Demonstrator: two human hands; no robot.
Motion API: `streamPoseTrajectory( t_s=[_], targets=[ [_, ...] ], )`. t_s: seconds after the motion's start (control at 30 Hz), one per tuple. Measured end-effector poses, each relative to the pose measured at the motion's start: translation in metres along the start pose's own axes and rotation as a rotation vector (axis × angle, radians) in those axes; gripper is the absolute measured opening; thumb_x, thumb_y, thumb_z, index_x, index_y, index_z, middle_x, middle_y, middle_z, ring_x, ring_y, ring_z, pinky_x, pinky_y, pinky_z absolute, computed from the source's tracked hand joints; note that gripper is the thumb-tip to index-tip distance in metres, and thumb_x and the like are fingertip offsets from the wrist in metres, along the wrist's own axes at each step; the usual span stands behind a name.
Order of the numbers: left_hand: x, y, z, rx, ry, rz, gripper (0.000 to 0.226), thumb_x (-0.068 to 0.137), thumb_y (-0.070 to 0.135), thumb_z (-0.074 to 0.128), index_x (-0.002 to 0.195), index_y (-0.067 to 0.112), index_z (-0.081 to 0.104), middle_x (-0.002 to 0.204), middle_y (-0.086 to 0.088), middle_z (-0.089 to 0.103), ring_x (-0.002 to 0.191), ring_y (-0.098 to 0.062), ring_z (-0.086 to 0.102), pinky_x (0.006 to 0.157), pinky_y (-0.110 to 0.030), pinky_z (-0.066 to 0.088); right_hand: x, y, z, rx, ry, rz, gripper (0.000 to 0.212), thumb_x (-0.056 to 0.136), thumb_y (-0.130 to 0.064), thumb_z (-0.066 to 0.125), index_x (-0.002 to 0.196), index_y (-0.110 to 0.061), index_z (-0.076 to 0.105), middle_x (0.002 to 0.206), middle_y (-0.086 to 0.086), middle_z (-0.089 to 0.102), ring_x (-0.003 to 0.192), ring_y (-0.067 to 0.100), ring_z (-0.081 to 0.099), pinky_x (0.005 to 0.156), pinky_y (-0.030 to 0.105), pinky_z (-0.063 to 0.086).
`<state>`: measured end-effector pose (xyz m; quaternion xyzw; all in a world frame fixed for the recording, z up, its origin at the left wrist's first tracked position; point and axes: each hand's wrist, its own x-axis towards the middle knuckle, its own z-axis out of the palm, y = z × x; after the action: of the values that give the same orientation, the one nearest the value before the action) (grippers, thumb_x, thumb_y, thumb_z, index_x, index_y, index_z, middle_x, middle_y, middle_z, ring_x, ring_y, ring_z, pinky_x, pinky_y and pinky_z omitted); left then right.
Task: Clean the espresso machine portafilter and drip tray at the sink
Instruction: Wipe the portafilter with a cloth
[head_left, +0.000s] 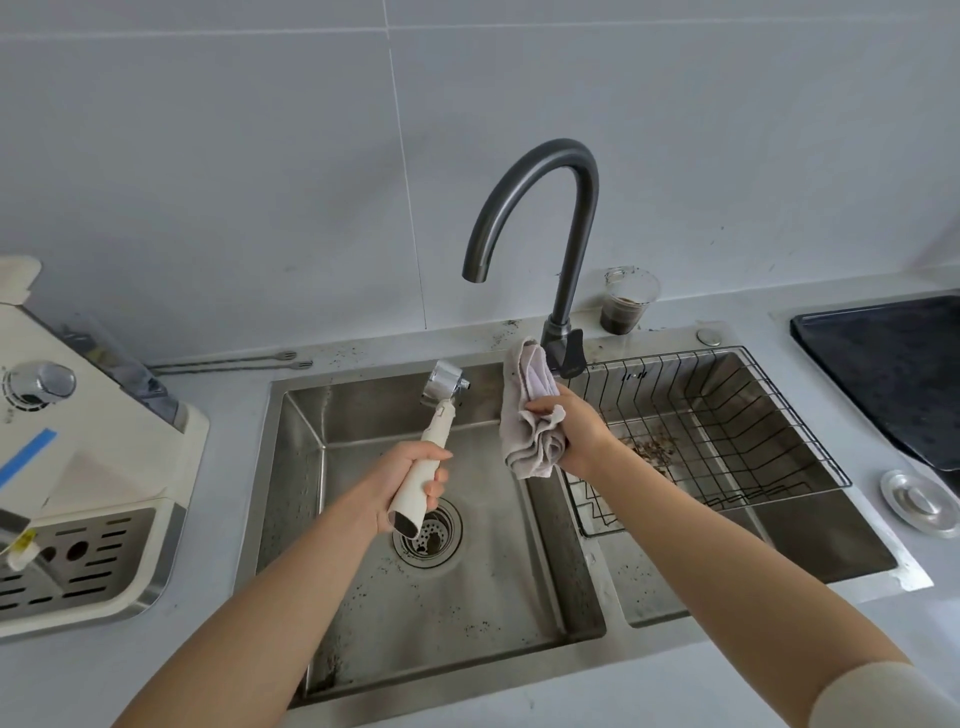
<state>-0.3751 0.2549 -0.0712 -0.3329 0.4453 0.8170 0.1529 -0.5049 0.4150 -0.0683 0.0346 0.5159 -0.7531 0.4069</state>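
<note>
**Portafilter in one hand, cloth in the other**

My left hand (410, 480) has its fingers (435, 488) clamped round the cream handle of the portafilter (434, 441), held over the left basin of the sink (363, 623), metal head up and away from me. It is stiff and probably head-heavy, perhaps slick if wet, so the handle is the place to hold. My right hand (574, 434) fingers are bunched on the soft, limp cloth (530, 415), just beside the head.

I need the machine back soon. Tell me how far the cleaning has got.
Done: the portafilter is out over the sink. In hand: left hand grips its handle, right hand holds a cloth. Left: the drip tray is still in the espresso machine.
</note>
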Motion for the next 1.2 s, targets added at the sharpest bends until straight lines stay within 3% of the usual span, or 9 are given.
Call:
streamPoseTrajectory(
  t_s=[0.3, 0.4, 0.47, 0.67, 0.73, 0.87, 1.0, 1.1, 1.2],
  targets=[
    [-0.001, -0.001, -0.011, -0.149, -0.078, 0.018, 0.025, 0.089, 0.023, 0.049, 0.096, 0.001, 0.058, 0.06, -0.005, 0.058, 0.04, -0.011, 0.053, 0.039, -0.016, 0.046, 0.002, 0.005, 0.003, -0.027, 0.081, 0.01, 0.039, 0.088, 0.009, 0.041, 0.12, -0.008, 0.053, 0.084, 0.009, 0.06, 0.073, 0.019, 0.058, 0.067, 0.027, 0.048],
    [0.002, 0.0, -0.015, -0.342, -0.226, 0.007, 0.062, 0.055, 0.019, 0.085, 0.105, -0.005, 0.055, 0.059, -0.008, 0.057, 0.039, -0.013, 0.054, 0.039, -0.019, 0.049, 0.003, 0.005, 0.003, -0.04, 0.142, 0.015, 0.039, 0.087, 0.009, 0.043, 0.119, -0.009, 0.055, 0.085, 0.01, 0.061, 0.075, 0.019, 0.059, 0.069, 0.028, 0.049],
    [0.005, -0.002, -0.02, -0.384, -0.306, 0.01, 0.083, 0.035, 0.013, 0.093, 0.106, -0.004, 0.053, 0.058, -0.007, 0.055, 0.037, -0.012, 0.052, 0.035, -0.019, 0.047, 0.003, 0.004, 0.003, -0.066, 0.161, 0.021, 0.038, 0.087, 0.008, 0.044, 0.119, -0.009, 0.056, 0.085, 0.01, 0.062, 0.075, 0.021, 0.059, 0.07, 0.03, 0.05],
    [0.007, -0.012, -0.016, -0.309, -0.348, 0.007, 0.074, 0.027, 0.007, 0.088, 0.091, 0.003, 0.052, 0.05, -0.003, 0.048, 0.031, -0.008, 0.044, 0.031, -0.015, 0.04, -0.004, -0.002, 0.008, -0.25, 0.203, -0.055, 0.037, 0.085, 0.008, 0.047, 0.116, -0.011, 0.058, 0.087, 0.006, 0.062, 0.079, 0.02, 0.06, 0.077, 0.031, 0.051],
    [0.007, -0.013, -0.014, -0.246, -0.329, 0.022, 0.074, 0.025, 0.007, 0.089, 0.089, 0.005, 0.051, 0.05, -0.001, 0.047, 0.03, -0.006, 0.042, 0.031, -0.013, 0.039, -0.006, -0.003, 0.012, -0.398, 0.197, -0.117, 0.043, 0.085, 0.006, 0.048, 0.124, -0.012, 0.055, 0.088, 0.0, 0.062, 0.08, 0.015, 0.059, 0.076, 0.026, 0.05],
    [0.006, -0.012, -0.012, -0.137, -0.312, 0.022, 0.056, 0.039, 0.0, 0.074, 0.089, 0.007, 0.049, 0.049, 0.001, 0.046, 0.03, -0.006, 0.041, 0.031, -0.013, 0.037, -0.012, -0.004, 0.026, -0.785, 0.138, -0.323, 0.052, 0.089, 0.006, 0.041, 0.132, -0.023, 0.043, 0.095, -0.004, 0.057, 0.067, 0.006, 0.055, 0.054, 0.01, 0.047],
    [0.006, -0.013, -0.004, -0.119, -0.312, 0.021, 0.043, 0.047, 0.004, 0.062, 0.088, 0.008, 0.049, 0.048, 0.002, 0.044, 0.029, -0.005, 0.039, 0.031, -0.013, 0.035, -0.005, 0.012, 0.035, -1.451, 0.068, -0.699, 0.056, 0.087, 0.002, 0.039, 0.136, -0.023, 0.043, 0.129, 0.017, 0.049, 0.099, 0.031, 0.054, 0.075, 0.043, 0.055],
    [0.006, -0.015, 0.0, -0.142, -0.31, 0.034, 0.043, 0.046, 0.003, 0.061, 0.087, 0.008, 0.049, 0.047, 0.002, 0.043, 0.028, -0.005, 0.038, 0.03, -0.012, 0.034, 0.001, 0.019, 0.036, -1.782, 0.117, -0.935, 0.055, 0.074, -0.007, 0.031, 0.119, -0.023, 0.058, 0.109, 0.02, 0.063, 0.083, 0.041, 0.062, 0.051, 0.039, 0.054],
    [0.004, -0.02, 0.002, -0.189, -0.316, 0.081, 0.042, 0.046, 0.002, 0.06, 0.086, 0.008, 0.048, 0.046, 0.002, 0.042, 0.026, -0.005, 0.037, 0.029, -0.012, 0.034, 0.003, 0.021, 0.033, -1.843, 0.149, -1.082, 0.047, 0.074, -0.009, 0.035, 0.115, -0.026, 0.052, 0.106, 0.018, 0.065, 0.077, 0.036, 0.063, 0.052, 0.035, 0.054]
  ],
)
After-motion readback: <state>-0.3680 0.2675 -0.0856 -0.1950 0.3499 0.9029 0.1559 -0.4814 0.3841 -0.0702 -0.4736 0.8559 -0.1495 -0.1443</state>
